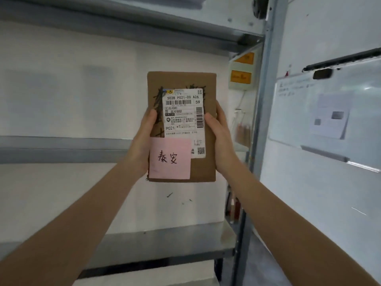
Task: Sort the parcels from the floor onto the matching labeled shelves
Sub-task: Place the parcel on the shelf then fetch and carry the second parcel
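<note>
A flat brown cardboard parcel [206, 168] is held upright at arm's length in front of the grey metal shelving [165, 242]. It carries a white shipping label [183, 112] and a pink sticky note [170, 159] with handwritten characters at its lower left. My left hand [142, 141] grips the parcel's left edge, thumb on the front. My right hand [220, 141] grips its right edge, thumb on the label's edge. The shelf boards behind the parcel look bare where I can see them.
A grey steel upright [261, 112] of the rack stands just right of the parcel. Right of it hangs a whiteboard [329, 112] with papers on it. A wall box with orange stickers [241, 76] shows behind the rack. An upper shelf board [127, 25] crosses overhead.
</note>
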Motion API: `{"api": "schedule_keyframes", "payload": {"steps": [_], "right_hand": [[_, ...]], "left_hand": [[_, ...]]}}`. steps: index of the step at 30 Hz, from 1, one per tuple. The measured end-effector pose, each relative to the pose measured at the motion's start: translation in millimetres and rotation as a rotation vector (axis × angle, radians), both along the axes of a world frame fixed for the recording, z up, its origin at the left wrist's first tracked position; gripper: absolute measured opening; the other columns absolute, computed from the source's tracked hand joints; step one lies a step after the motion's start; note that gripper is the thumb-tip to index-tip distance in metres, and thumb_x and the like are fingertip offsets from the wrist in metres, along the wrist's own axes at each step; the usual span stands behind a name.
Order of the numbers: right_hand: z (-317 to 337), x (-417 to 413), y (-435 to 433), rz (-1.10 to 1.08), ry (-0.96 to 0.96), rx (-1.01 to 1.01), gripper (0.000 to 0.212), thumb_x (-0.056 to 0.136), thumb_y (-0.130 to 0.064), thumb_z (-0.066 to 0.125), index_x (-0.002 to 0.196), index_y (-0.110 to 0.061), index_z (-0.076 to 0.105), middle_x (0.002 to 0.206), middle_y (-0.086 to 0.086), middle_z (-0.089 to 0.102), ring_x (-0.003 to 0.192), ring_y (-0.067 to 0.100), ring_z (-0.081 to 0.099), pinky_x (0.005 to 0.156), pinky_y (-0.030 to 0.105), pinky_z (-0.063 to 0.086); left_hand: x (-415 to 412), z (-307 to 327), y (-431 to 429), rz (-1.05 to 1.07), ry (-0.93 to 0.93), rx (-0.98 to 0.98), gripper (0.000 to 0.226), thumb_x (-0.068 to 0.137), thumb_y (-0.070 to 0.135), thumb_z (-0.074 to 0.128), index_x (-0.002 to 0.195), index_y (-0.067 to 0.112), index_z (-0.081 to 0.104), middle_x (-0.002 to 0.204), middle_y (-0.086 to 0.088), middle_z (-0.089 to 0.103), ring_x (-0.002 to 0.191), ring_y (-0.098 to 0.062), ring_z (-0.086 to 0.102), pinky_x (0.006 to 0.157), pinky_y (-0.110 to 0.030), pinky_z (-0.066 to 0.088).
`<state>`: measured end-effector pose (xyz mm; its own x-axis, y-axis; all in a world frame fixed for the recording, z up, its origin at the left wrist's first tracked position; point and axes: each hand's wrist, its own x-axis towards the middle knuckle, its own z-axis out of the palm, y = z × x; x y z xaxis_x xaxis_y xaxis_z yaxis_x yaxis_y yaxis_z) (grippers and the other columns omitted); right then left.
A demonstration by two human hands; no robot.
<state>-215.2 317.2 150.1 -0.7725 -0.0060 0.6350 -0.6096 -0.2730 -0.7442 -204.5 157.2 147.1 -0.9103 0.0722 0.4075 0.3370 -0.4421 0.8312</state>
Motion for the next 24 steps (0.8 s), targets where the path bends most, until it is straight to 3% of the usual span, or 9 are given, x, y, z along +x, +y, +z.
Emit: {"api": "schedule_keyframes", "payload": {"steps": [5,12,16,18,24], "right_hand": [[-4.8,-9.0,-136.7,0.279,-0.013,-0.035,0.067,0.081,-0.027,0.055,0.143,-0.023,0.030,0.140,0.011,0.049,0.121,0.028,0.055,0.101,0.047,0.045],[-9.3,39.2,-341.6,0.599,-0.041,-0.030,0.067,0.081,-0.026,0.054,0.143,-0.022,0.030,0.139,0.011,0.049,0.119,0.027,0.056,0.094,0.039,0.051],[-19.5,83.2,-455.6,0.753,-0.060,0.004,0.061,0.087,-0.026,0.054,0.143,-0.025,0.030,0.135,0.009,0.053,0.109,0.021,0.062,0.081,0.030,0.056],[-27.6,108.7,-510.9,0.831,-0.089,-0.007,0.059,0.088,-0.023,0.054,0.142,-0.025,0.031,0.135,0.010,0.053,0.106,0.020,0.062,0.077,0.027,0.057],[-55.3,174.4,-649.1,1.045,-0.133,-0.001,0.066,0.080,-0.027,0.056,0.142,-0.024,0.033,0.136,0.012,0.053,0.115,0.027,0.059,0.090,0.038,0.053]], "left_hand": [[36.6,0.2,-126.3,0.256,-0.013,-0.029,0.049,0.092,0.046,0.040,0.135,0.023,0.047,0.117,-0.004,0.067,0.078,-0.012,0.073,0.058,-0.025,0.057],[127.0,-5.6,-304.1,0.589,-0.017,-0.066,0.050,0.095,0.042,0.034,0.136,0.016,0.044,0.099,-0.001,0.070,0.067,-0.009,0.072,0.051,-0.022,0.055],[188.9,-18.3,-405.6,0.743,-0.041,-0.049,0.051,0.094,0.044,0.037,0.134,0.014,0.047,0.077,0.005,0.077,0.064,-0.012,0.072,0.050,-0.023,0.055],[221.5,-26.3,-453.8,0.787,-0.069,-0.042,0.054,0.092,0.048,0.038,0.134,0.015,0.047,0.081,0.003,0.077,0.068,-0.015,0.073,0.053,-0.025,0.057],[306.0,-49.3,-562.3,0.948,-0.051,-0.011,0.048,0.094,0.040,0.036,0.134,0.015,0.045,0.085,0.000,0.077,0.070,-0.015,0.073,0.053,-0.027,0.057]]}}
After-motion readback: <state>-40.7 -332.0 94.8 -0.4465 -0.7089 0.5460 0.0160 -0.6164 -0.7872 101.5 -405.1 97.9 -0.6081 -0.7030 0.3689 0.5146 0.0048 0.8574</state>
